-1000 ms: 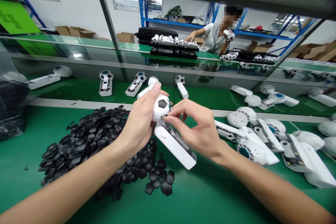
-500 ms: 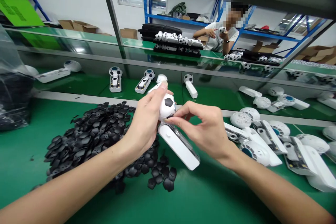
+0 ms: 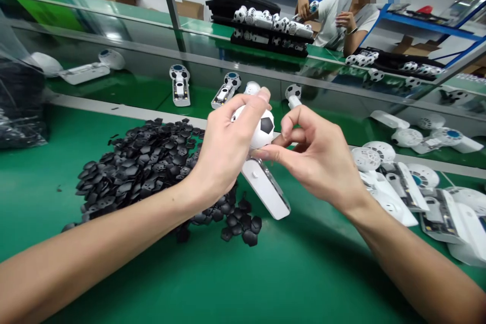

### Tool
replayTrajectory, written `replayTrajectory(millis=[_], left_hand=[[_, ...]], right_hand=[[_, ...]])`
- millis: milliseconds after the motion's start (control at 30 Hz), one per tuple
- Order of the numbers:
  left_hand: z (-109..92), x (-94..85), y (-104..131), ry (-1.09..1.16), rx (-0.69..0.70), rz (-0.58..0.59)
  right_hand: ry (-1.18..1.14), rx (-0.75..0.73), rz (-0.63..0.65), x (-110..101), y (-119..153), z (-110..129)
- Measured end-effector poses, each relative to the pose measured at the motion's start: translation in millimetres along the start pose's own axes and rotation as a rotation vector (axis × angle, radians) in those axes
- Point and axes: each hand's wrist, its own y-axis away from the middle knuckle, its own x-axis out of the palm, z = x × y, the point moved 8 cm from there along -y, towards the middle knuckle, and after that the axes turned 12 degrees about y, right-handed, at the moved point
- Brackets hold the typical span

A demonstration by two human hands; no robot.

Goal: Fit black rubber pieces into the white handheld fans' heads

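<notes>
My left hand (image 3: 231, 147) is closed around the round head of a white handheld device (image 3: 268, 187). That head is patterned like a football, and a black pentagon piece (image 3: 267, 125) shows on its side. The device's straight white handle slants down to the right, with a clear edge along it. At the head's lower right, my right hand (image 3: 315, 157) is bent in a pinch, its thumb touching the underside; whatever lies between the fingertips is hidden. A heap of loose black pentagon pieces (image 3: 140, 162) lies left of the device, and a few pieces (image 3: 243, 225) lie below it.
White half-shells and open device bodies (image 3: 440, 217) are piled on the right. Several football-headed devices (image 3: 179, 86) lie on the green strip beyond the ledge. A dark-filled plastic bag (image 3: 18, 106) stands at left. Across the bench, a co-worker (image 3: 341, 20) sits by stacked trays.
My view has tilted down and shifted left. My right fingers have moved in under the ball head, and the dark piece seen at their tips earlier is now hidden. The co-worker's hands have moved apart.
</notes>
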Motion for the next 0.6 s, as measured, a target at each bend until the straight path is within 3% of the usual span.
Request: replayTrajectory(millis=[200, 300, 467, 600], left_hand=[[-4.4, 4.4, -1.8, 0.204, -0.055, -0.078], [-7.1, 6.5, -0.4, 0.248, -0.068, -0.062], [-12.1, 9.2, 2.2, 0.261, -0.046, 0.040], [-14.8, -1.9, -17.2, 0.207, 0.057, 0.018]], right_hand=[[0.351, -0.304, -0.304, -8.3, 11.9, 20.1], [0.457, -0.408, -0.404, -6.5, 17.9, 27.3], [0.472, -0.407, -0.392, -9.4, 14.7, 34.1], [0.331, -0.300, -0.334, -17.7, 3.6, 26.8]])
